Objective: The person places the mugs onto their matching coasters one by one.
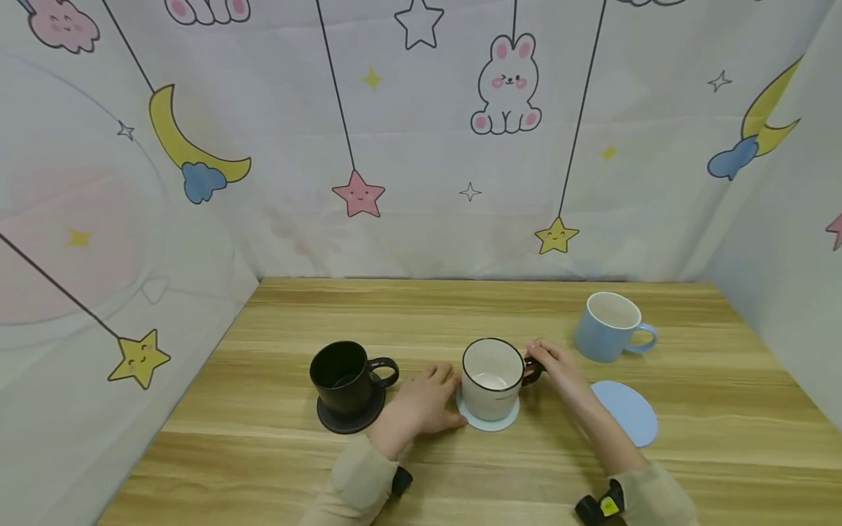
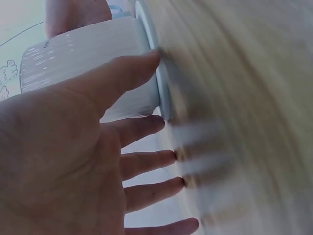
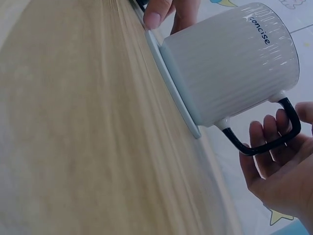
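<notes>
At the centre of the head view I see the white mug (image 1: 492,376) standing on a pale coaster (image 1: 488,418) on the bench (image 1: 263,438). My right hand (image 1: 555,363) is at the mug's black handle (image 3: 274,137); the right wrist view shows its fingers (image 3: 266,147) curled through the loop, so that grip is closed on the handle. My left hand (image 1: 426,404) lies flat on the bench just left of the coaster, fingers (image 2: 146,161) straight and spread, thumb touching the coaster's rim. Left of centre, a black mug (image 1: 346,376) sits on a black coaster (image 1: 351,416). Toward the right, a blue mug (image 1: 608,326) stands near a blue coaster (image 1: 628,413).
</notes>
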Demonstrator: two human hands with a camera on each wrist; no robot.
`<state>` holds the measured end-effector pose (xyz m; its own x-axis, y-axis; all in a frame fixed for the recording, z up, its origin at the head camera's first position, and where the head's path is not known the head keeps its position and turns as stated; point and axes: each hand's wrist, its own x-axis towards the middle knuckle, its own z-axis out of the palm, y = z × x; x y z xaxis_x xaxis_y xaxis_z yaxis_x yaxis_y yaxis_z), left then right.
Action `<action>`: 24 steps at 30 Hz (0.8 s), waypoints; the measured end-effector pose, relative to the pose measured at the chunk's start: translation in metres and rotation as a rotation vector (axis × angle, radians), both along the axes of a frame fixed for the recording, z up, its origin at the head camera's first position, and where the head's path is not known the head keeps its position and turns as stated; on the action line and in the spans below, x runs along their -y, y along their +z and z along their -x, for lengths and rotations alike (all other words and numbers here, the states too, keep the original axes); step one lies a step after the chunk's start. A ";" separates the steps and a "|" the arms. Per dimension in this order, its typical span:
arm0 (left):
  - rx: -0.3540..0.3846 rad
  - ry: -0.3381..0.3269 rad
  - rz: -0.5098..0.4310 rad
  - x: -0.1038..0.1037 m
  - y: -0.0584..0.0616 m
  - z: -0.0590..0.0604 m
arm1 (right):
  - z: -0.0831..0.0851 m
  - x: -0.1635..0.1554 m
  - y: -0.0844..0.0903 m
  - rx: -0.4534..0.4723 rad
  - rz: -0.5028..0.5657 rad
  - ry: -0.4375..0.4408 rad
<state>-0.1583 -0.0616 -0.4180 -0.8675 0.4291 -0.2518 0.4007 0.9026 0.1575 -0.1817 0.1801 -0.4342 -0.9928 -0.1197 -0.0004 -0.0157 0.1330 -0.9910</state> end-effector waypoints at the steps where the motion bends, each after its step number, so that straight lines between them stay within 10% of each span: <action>1: 0.000 0.002 0.001 0.000 0.000 -0.001 | 0.000 0.000 0.000 -0.023 -0.008 -0.004; 24: -0.006 0.040 0.040 -0.003 0.023 -0.019 | -0.003 -0.008 0.010 -0.252 -0.117 -0.025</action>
<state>-0.1392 -0.0584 -0.3954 -0.8854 0.3837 -0.2624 0.3649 0.9234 0.1190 -0.1789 0.1881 -0.4241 -0.9661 -0.1090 0.2342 -0.2546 0.2493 -0.9344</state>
